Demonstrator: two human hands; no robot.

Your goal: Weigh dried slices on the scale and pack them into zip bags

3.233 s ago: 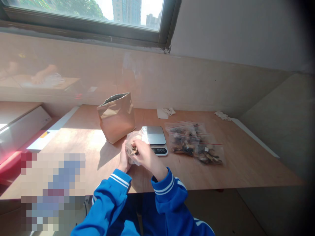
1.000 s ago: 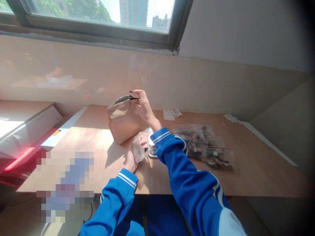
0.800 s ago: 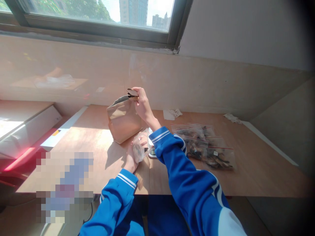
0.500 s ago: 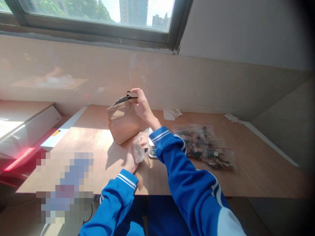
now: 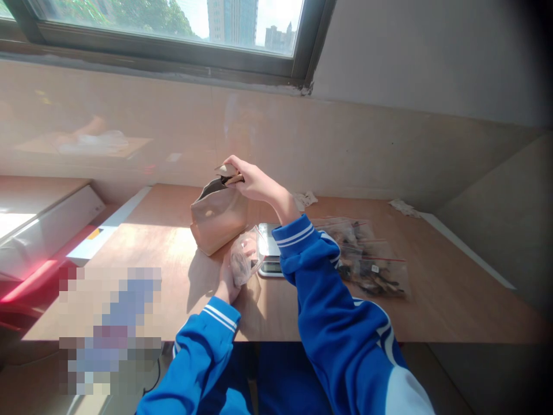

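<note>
A person's right hand (image 5: 254,181) pinched thin dried pieces (image 5: 227,170) at the open mouth of a kraft-paper pouch (image 5: 218,222) while the left hand (image 5: 226,282) gripped a clear plastic bag (image 5: 242,265) beside a digital scale (image 5: 268,248); filled zip-top bags (image 5: 380,278) lay to the right on the wooden table (image 5: 440,294).

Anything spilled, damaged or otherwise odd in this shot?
Around the brown bag and scale, I see no spill. What stands out is a rough, chipped patch at the lower right corner of the window frame, plus blocky pixelation masking part of the lower left.
</note>
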